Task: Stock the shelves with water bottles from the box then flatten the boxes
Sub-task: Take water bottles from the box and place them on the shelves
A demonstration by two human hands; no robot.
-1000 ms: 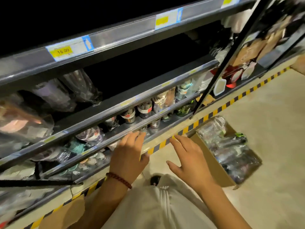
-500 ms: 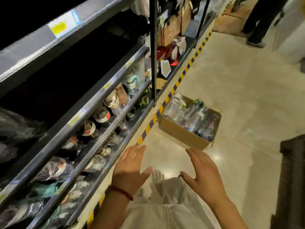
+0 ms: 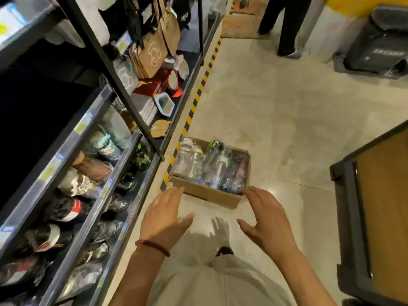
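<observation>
Open cardboard box [image 3: 205, 192] of wrapped bottles [image 3: 210, 165] beside the shelves [image 3: 123, 171].

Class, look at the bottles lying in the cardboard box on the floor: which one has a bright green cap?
The bottle with the green cap at the box's far edge, near the middle; the other bottles show pale or dark tops.

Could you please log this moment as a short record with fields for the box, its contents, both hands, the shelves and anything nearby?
box: open cardboard box on the floor beside the striped floor tape
contents: plastic-wrapped water bottles lying inside, box looks full
left hand: open, empty, near the box's near-left corner, apparently not touching
right hand: open, empty, fingertips at the box's near-right corner
shelves: lower tiers already hold wrapped bottles
nearby: dark cart to the right; another person's legs farther down the aisle
</observation>
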